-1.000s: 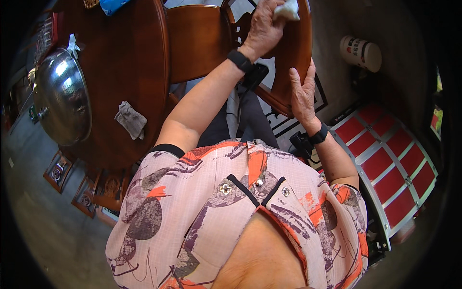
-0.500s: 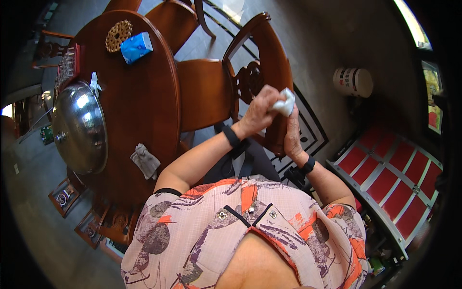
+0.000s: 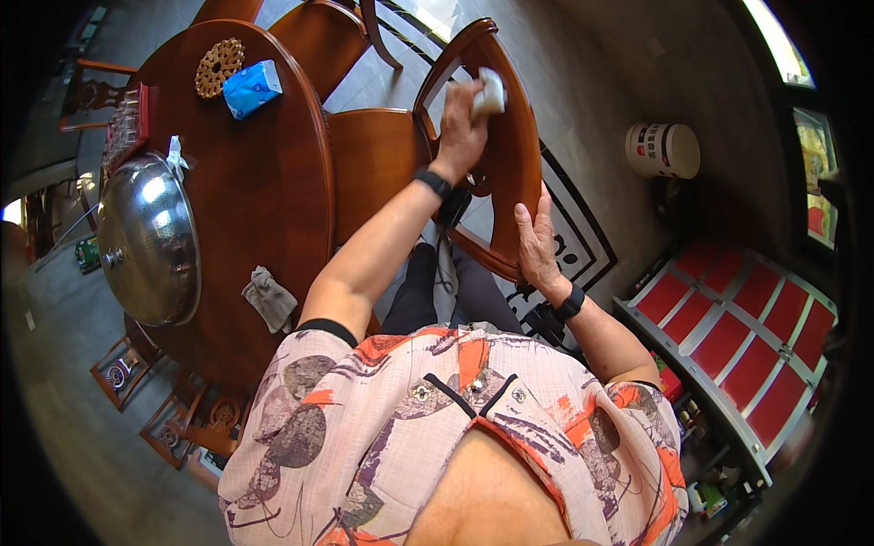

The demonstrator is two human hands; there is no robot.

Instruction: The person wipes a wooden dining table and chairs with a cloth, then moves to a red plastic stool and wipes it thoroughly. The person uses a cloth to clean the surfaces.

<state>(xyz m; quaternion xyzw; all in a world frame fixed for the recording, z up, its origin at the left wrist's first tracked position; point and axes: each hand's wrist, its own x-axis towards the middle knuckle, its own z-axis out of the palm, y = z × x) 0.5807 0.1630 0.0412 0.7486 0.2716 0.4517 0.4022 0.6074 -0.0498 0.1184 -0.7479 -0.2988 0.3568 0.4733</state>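
Note:
My left hand (image 3: 462, 127) holds a crumpled white cloth (image 3: 490, 95), perhaps a tissue, against the upper part of a brown wooden chair's curved back (image 3: 517, 136). The fingers are closed round it and slightly blurred. Lower down, my right hand (image 3: 539, 246) lies against the edge of the same chair back, fingers stretched out and thumb apart. The chair's seat (image 3: 373, 159) is partly tucked under a round dark-wood table (image 3: 264, 182).
On the table are a large shiny metal dome lid (image 3: 155, 241), a grey cloth (image 3: 269, 298), a blue tissue pack (image 3: 252, 89), a round openwork trivet (image 3: 219, 68) and a tray of glasses (image 3: 127, 127). A white bucket (image 3: 662, 150) and a red-panelled metal-framed piece (image 3: 737, 337) stand at right.
My left hand has slid the white cloth up and away along the chair back, apart from my right hand. The right hand has shifted slightly down and left.

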